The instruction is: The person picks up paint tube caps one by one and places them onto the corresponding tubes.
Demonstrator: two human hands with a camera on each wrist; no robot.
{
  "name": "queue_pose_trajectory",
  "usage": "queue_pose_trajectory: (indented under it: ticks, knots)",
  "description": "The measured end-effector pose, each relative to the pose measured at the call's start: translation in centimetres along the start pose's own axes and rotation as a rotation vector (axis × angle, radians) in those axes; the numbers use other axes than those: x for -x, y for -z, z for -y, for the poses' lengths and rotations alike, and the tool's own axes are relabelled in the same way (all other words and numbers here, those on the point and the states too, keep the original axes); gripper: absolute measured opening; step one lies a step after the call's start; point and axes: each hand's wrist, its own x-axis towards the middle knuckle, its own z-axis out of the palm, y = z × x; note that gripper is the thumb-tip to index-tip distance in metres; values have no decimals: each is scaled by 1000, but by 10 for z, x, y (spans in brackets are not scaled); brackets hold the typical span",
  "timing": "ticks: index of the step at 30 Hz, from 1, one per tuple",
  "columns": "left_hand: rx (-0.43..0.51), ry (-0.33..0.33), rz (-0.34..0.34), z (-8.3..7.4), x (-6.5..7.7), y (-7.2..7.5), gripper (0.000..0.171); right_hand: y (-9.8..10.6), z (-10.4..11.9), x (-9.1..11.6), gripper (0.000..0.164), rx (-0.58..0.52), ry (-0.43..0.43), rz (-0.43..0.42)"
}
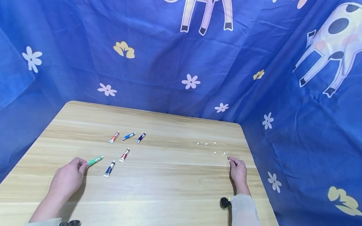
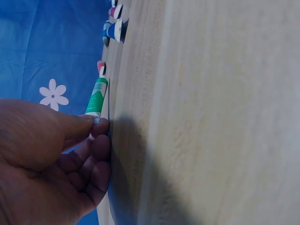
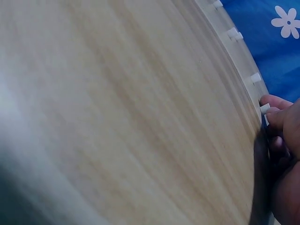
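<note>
My left hand (image 1: 67, 177) pinches the crimped end of a green paint tube (image 1: 95, 161) between thumb and fingers, its nozzle pointing away to the right. In the left wrist view the tube's green and white label shows. Beside it lie a dark blue paint tube (image 1: 109, 169) and a dark red one (image 1: 124, 155). On the other side of the table my right hand (image 1: 238, 172) pinches a small white cap (image 3: 265, 108) with thumb and fingertip. Just beyond those fingers, several more white caps (image 1: 215, 153) stand in two loose rows.
Farther back on the wooden table (image 1: 158, 194) are an orange-red tube (image 1: 114, 137), a bright blue tube (image 1: 128, 136) and a dark purple tube (image 1: 140, 137). A blue patterned curtain (image 1: 158, 62) hangs around the table's back and sides.
</note>
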Motion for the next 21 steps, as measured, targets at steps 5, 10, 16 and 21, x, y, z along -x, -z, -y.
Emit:
queue_pose_trajectory:
  ticks: [5, 10, 16, 21]
  knots:
    - [12, -17, -1, 2, 0, 0, 23, 5, 2, -3, 28, -110, -47, 28]
    - [28, -26, 19, 4, 3, -4, 22, 9, -5, -4, 32, -236, -120, 35]
    - [75, -2, 29, 4, 8, -8, 24, 10, -11, 0, 33, -438, -150, -35]
    - [127, 17, 4, 3, 7, -12, 28, 11, -11, 2, 35, -594, -153, -63]
